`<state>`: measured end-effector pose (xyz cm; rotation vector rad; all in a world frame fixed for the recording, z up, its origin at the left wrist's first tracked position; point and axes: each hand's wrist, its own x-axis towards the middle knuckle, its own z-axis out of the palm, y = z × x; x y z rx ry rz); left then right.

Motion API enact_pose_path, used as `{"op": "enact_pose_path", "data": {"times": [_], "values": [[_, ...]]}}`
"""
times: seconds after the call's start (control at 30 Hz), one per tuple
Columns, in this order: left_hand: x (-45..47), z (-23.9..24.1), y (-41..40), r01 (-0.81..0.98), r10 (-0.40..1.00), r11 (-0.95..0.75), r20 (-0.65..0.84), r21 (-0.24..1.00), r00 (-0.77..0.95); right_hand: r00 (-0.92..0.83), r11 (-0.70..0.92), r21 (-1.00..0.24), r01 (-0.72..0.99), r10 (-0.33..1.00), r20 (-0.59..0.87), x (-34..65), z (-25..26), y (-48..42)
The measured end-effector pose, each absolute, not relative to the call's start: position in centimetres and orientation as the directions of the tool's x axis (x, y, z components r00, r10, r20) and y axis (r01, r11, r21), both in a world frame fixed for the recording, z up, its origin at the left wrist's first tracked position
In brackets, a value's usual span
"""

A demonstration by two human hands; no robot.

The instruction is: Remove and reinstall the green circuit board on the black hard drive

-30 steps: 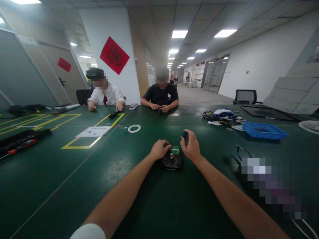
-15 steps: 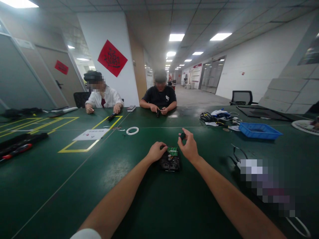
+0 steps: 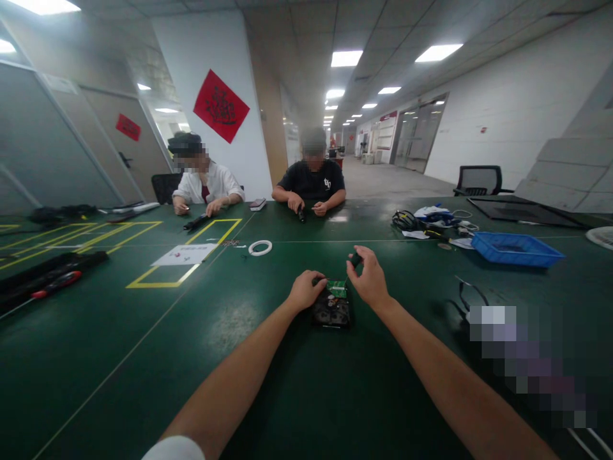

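A small black device with a green circuit board [image 3: 331, 305] lies on the green table [image 3: 143, 358] in front of me. My left hand [image 3: 306, 291] rests closed on its upper left corner, fingers curled over the edge. My right hand [image 3: 368, 280] hovers just above and to the right of the device, pinching a small black part [image 3: 355, 259] between thumb and fingertips.
Two people sit across the table, each handling small dark objects. A white ring [image 3: 260, 247] and a paper sheet [image 3: 182, 254] lie mid-table. A blue tray [image 3: 514, 248] and tangled cables [image 3: 421, 222] are at the right. Black tools [image 3: 48, 275] lie far left.
My hands stay at the device; the right hand keeps its pinch on the black part and shifts only slightly. The view itself wobbles a little.
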<state>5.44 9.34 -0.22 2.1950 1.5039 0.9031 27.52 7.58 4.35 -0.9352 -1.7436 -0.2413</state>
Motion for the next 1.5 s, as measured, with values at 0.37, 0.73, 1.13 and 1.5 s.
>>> {"op": "enact_pose_path", "data": {"times": [0.37, 0.73, 1.13, 1.5], "values": [[5.3, -0.1, 9.1, 0.65, 0.93, -0.363, 0.305, 0.668, 0.206, -0.133, 0.625, -0.296, 0.723, 0.546, 0.827, 27.2, 5.0, 6.6], [3.6, -0.5, 9.9, 0.436, 0.955, -0.192, 0.065, 0.879, 0.29, -0.08, 0.677, -0.362, 0.64, 0.528, 0.846, 27.2, 3.4, 7.1], [3.3, -0.7, 10.5, 0.37, 0.95, -0.122, 0.001, 0.921, 0.313, -0.079, 0.677, -0.332, 0.656, 0.499, 0.863, 27.4, 3.6, 7.1], [3.6, -0.5, 10.2, 0.452, 0.957, -0.165, 0.032, 0.877, 0.287, -0.08, 0.66, -0.346, 0.667, 0.526, 0.847, 27.2, 3.8, 6.7]]}}
